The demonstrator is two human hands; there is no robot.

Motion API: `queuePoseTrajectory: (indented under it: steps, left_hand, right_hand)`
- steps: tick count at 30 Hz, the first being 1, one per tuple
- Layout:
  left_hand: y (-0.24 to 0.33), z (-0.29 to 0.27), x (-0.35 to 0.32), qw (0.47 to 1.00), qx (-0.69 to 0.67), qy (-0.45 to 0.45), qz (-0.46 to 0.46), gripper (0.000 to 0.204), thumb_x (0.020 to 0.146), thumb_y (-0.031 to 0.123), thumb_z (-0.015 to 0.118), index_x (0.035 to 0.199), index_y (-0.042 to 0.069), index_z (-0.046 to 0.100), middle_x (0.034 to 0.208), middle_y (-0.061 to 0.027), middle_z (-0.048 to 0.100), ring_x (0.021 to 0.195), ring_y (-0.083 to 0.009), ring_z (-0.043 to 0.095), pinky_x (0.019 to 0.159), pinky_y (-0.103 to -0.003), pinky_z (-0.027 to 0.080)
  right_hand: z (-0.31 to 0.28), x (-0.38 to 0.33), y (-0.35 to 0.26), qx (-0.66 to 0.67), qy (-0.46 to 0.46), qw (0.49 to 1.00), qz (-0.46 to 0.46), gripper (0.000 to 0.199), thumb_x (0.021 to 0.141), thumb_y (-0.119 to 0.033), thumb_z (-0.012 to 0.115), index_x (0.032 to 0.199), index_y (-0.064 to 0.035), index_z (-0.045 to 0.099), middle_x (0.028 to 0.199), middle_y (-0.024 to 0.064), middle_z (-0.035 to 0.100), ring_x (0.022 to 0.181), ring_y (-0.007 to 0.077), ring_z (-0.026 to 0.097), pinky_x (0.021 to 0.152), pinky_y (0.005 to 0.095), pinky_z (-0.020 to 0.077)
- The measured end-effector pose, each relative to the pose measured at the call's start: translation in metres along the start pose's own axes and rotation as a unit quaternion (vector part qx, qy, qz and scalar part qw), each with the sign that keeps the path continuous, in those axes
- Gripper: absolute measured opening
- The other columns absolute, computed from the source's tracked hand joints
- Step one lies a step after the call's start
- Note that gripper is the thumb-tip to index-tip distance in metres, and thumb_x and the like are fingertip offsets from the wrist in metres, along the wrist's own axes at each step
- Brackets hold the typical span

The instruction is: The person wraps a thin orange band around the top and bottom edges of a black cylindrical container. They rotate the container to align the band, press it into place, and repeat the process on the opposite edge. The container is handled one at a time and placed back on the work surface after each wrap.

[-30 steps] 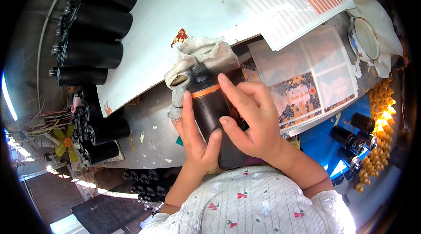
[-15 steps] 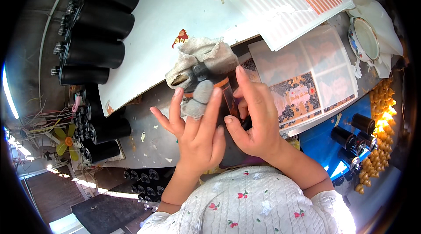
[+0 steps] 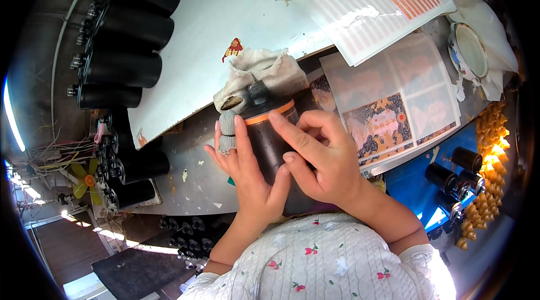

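Note:
A black cylindrical bottle with an orange band round its upper part and a black cap-like top leans between my hands. My left hand is closed round its left and near sides, with a grey cloth cover over one finger. From the right, my right hand presses its index fingertip on the orange band; its thumb lies close to the bottle's side and the other fingers curl. Touching or just behind the bottle's top lies a crumpled, pale cloth. The bottle's lower end is hidden by my hands.
Black bottles stand in a row at the left. Printed decal sheets lie right of my hands, with a striped sheet beyond. A bowl sits far right. Several small black bottles rest on a blue surface by gold-coloured pieces.
My right index finger has come down onto the orange band. The covered finger of my left hand has moved from the bottle's front to its left side.

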State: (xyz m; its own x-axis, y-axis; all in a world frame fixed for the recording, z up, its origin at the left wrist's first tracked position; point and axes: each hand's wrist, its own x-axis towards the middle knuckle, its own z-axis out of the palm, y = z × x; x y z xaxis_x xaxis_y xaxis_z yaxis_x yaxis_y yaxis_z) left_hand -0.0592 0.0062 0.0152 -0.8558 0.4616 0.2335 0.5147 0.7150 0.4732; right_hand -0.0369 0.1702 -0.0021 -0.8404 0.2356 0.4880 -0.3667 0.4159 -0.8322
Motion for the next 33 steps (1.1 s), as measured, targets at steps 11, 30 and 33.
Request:
queuePoseTrajectory:
  steps: [11,30,33]
  left_hand:
    - [0.001,-0.0001,0.0002,1.0,0.013,0.002,0.012,0.095,0.083,0.029,0.065,0.156,-0.01,0.019,0.131,-0.0225,0.043,0.125,-0.0373,0.037,0.117,-0.064,-0.01]
    - [0.0032,-0.0005,0.002,1.0,0.012,0.012,0.011,0.098,0.081,0.031,0.067,0.157,-0.009,0.02,0.106,-0.0158,0.045,0.106,-0.0338,0.045,0.117,-0.065,-0.008]
    - [0.0034,-0.001,0.0011,1.0,0.015,0.003,0.002,0.095,0.082,0.03,0.063,0.157,-0.009,0.02,0.125,-0.0181,0.038,0.12,-0.0357,0.038,0.118,-0.063,-0.008]
  right_hand:
    - [-0.0019,0.0003,-0.0035,-0.025,-0.031,0.999,0.002,0.061,0.08,-0.009,0.073,0.14,-0.0116,0.062,0.109,0.0084,0.056,0.074,0.0168,0.061,0.063,0.0286,0.0535]
    - [0.0009,0.004,-0.0043,-0.024,0.022,0.998,0.058,0.06,0.08,-0.012,0.075,0.139,-0.0157,0.064,0.11,0.008,0.055,0.079,0.0178,0.06,0.065,0.0289,0.0533]
    - [-0.0049,-0.0044,-0.0025,-0.029,-0.024,0.999,0.017,0.06,0.079,-0.009,0.074,0.138,-0.0137,0.065,0.11,0.0069,0.055,0.075,0.0161,0.059,0.061,0.0283,0.0517]
